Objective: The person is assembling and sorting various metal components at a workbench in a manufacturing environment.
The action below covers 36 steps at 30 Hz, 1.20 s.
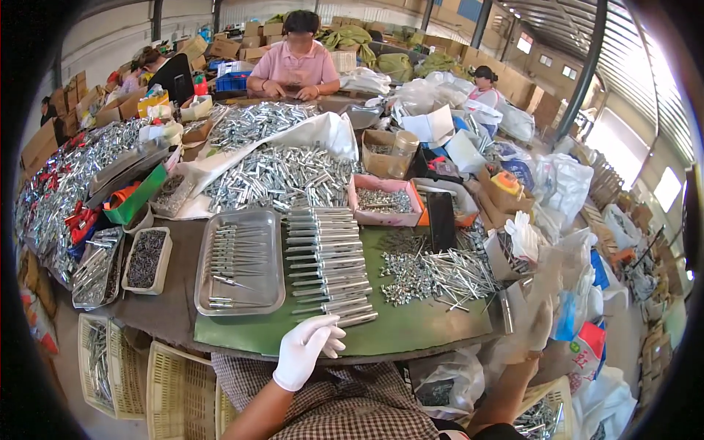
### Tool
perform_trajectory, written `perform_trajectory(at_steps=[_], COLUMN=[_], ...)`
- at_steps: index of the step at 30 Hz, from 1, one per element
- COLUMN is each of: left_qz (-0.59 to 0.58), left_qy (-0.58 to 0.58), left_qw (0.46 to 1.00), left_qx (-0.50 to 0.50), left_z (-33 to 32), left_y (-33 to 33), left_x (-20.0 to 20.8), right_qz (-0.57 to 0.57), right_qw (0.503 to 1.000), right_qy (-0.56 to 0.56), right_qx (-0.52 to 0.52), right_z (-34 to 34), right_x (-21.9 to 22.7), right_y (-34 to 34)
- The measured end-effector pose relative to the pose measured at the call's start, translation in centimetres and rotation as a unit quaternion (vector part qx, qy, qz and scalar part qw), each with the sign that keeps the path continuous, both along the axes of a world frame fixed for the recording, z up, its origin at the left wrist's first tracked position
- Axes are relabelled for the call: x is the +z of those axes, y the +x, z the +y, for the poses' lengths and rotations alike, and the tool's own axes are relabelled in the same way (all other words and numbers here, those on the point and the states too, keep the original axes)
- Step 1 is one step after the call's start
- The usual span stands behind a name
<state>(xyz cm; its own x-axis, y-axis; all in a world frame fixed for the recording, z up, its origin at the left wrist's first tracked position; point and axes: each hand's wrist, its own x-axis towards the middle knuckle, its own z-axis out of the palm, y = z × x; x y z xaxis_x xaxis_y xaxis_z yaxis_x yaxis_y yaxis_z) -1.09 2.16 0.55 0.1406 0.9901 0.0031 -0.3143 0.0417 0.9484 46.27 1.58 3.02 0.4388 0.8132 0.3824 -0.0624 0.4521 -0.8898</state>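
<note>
My left hand [306,350], in a white glove, hovers at the front edge of the green mat [411,326]. Its fingers are loosely bent and apart, with nothing visible in them. Just beyond lies a column of silver metal rods [330,264], thick at the right end and thin at the left. Left of these, a metal tray [276,282] holds a row of slim pointed metal pieces [238,249]. My right hand [541,319] is raised off the right end of the table, smeared by motion; its fingers cannot be made out. A lone metal cylinder [506,312] lies near it.
Thin metal pins [458,275] and small metal bits [403,279] lie beside a black phone [441,221]. A pink box [359,213] and a tub of dark parts [167,268] stand nearby. Yellow crates [176,396] sit below. A person in pink [293,70] works opposite.
</note>
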Motion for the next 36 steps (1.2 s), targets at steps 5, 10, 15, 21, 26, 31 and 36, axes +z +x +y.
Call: perform_trajectory(at_steps=[5,10,15,21,26,31,36], left_qz=[-0.008,-0.049,0.486,0.497,0.460,0.027,0.083], left_qy=[-0.001,0.087,0.542,0.573,0.345,0.169,0.132], left_qw=[1.000,0.993,0.593,0.587,0.792,0.952,0.974], left_qx=[-0.011,0.068,0.344,0.282,0.203,0.253,0.165], left_z=[0.1,-0.1,-0.3,-0.3,-0.3,-0.8,-0.7], left_y=[0.3,0.8,-1.0,-2.7,-3.3,-1.2,-0.9], left_x=[0.2,0.0,3.1,7.4,5.6,4.7,3.5], right_qz=[-0.040,-0.004,-0.021,0.051,0.122,0.017,-0.026], right_qw=[0.995,0.992,0.964,0.959,0.936,0.960,0.977], right_qy=[-0.038,-0.024,-0.134,-0.098,0.052,0.003,-0.026], right_qx=[0.078,0.126,0.227,0.262,0.326,0.278,0.212], right_z=[0.4,1.4,1.5,2.1,2.8,2.0,0.2], right_x=[2.5,3.4,4.6,5.4,5.2,7.1,7.9], right_y=[-3.0,-6.6,-9.4,-13.1,-12.9,-11.8,-11.7])
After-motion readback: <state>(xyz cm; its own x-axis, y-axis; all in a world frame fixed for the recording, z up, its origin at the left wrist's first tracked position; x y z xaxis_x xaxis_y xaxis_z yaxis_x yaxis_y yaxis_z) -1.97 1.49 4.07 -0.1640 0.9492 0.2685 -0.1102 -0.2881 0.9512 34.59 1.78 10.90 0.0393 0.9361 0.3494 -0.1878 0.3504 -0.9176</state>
